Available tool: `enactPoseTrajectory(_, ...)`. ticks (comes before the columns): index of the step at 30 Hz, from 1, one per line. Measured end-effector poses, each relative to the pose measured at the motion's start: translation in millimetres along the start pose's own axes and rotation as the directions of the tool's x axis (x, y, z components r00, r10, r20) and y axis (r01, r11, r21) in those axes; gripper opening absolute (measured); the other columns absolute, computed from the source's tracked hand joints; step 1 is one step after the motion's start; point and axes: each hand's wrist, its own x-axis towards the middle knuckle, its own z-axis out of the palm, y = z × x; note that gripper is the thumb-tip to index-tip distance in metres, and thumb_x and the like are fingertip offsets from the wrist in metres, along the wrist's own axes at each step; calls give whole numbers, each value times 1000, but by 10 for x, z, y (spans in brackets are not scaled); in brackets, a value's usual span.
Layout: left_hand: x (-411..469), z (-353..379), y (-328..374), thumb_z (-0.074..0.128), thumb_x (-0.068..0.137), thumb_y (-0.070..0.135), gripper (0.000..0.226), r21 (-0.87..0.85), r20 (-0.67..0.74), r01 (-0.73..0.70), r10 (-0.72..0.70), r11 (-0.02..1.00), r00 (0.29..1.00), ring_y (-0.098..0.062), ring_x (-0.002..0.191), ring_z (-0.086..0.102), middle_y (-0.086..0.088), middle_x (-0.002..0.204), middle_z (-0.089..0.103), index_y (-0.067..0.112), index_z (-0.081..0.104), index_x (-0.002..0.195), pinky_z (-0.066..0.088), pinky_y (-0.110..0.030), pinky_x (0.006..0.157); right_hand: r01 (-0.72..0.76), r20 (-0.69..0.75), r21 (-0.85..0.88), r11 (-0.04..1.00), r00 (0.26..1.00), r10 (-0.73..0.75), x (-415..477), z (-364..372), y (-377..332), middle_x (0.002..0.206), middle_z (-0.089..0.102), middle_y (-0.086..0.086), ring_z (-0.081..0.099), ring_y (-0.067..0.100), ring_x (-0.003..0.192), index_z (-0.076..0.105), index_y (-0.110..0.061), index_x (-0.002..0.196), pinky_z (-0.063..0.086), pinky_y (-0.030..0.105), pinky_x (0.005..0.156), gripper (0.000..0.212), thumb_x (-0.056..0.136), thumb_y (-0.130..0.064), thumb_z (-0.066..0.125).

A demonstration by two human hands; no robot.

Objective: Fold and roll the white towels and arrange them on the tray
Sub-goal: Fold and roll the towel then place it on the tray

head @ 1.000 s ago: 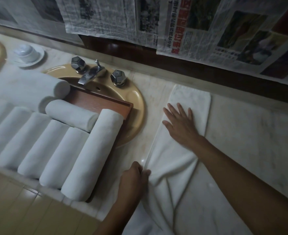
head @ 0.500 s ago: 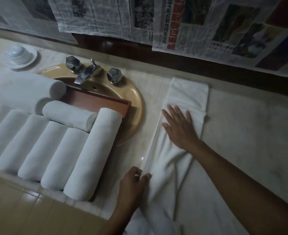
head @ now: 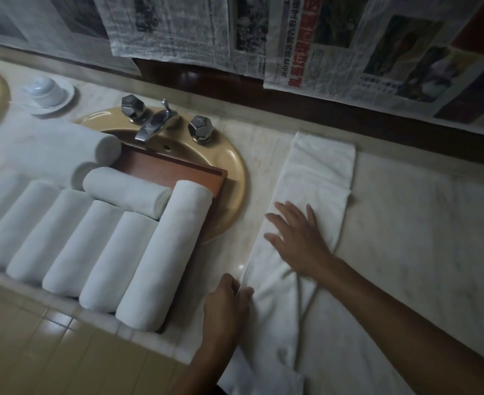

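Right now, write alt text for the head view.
A person's right hand presses flat on a folded white towel on a marble counter while the left hand pinches its left edge; rolled towels lie on a wooden tray.

Right hand (head: 300, 240) flat on folded towel (head: 317, 178), left hand (head: 225, 306) pinching its near edge beside tray (head: 189, 173) of rolls.
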Motion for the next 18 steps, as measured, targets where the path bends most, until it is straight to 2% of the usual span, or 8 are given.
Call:
enactPoseTrajectory(3, -32, -52, 24, 73, 92, 31, 20, -185, 149, 91, -64, 978, 987, -16, 73, 66, 0, 84, 69, 19, 58, 90, 51, -30, 62, -17, 116, -50, 999, 993, 23, -81, 46, 77, 173, 8, -9, 4, 15, 159, 20, -39, 162, 5, 57, 124, 68, 101, -68, 18)
enactPoseTrajectory(5, -80, -125, 76, 75, 92, 20, 20, -462, 352, 276, -112, 843, 929, -24, 73, 69, -14, 90, 74, 9, 59, 92, 53, -33, 61, -8, 160, -73, 997, 987, 20, 53, 1, 193, 173, -1, -10, -3, 14, 159, 10, -41, 163, 2, 56, 125, 69, 100, -70, 10)
enactPoseTrajectory(6, -106, -168, 93, 75, 92, 16, 18, -543, 413, 335, -103, 770, 905, -26, 68, 68, -17, 86, 73, 7, 59, 90, 51, -32, 56, -4, 192, -77, 997, 981, 19, 134, -46, 227, 173, -5, -11, -7, 13, 159, 6, -41, 163, 0, 56, 125, 70, 99, -70, 7)
enactPoseTrajectory(7, -125, -197, 95, 74, 93, 16, 18, -557, 418, 328, -83, 763, 904, -25, 61, 65, -17, 78, 70, 7, 58, 88, 47, -29, 49, -3, 214, -82, 997, 977, 20, 205, -83, 262, 172, -8, -11, -9, 13, 158, 4, -41, 163, -1, 56, 125, 71, 98, -71, 4)
enactPoseTrajectory(9, -150, -225, 59, 70, 96, 18, 21, -505, 362, 256, -67, 824, 930, -22, 48, 55, -13, 66, 65, 6, 57, 86, 37, -26, 40, 0, 223, -91, 996, 975, 20, 304, -126, 318, 172, -9, -11, -10, 13, 158, 3, -41, 163, -1, 56, 126, 73, 96, -71, 2)
enactPoseTrajectory(12, -140, -237, -19, 62, 99, 16, 15, -347, 270, 109, -12, 932, 963, -23, 42, 55, -14, 64, 68, 7, 60, 88, 40, -28, 42, 1, 242, -109, 994, 970, 25, 384, -148, 367, 172, -9, -10, -10, 13, 158, 3, -41, 163, -1, 56, 125, 74, 96, -72, 2)
enactPoseTrajectory(16, -116, -219, -200, 58, 93, 13, 8, -106, 215, -43, 65, 993, 974, -18, 46, 63, -9, 62, 69, 15, 54, 87, 46, -29, 46, -9, 245, -110, 994, 969, 36, 425, -167, 365, 172, -11, -11, -11, 12, 158, 2, -41, 163, -1, 55, 125, 76, 94, -74, 0)
enactPoseTrajectory(18, -99, -200, -276, 62, 91, 21, 11, 25, 179, -78, 72, 997, 981, -22, 59, 65, -6, 69, 67, 18, 52, 87, 52, -37, 57, -6, 241, -104, 995, 970, 32, 409, -166, 366, 172, -10, -12, -11, 12, 158, 3, -41, 163, -1, 55, 125, 79, 92, -77, -3)
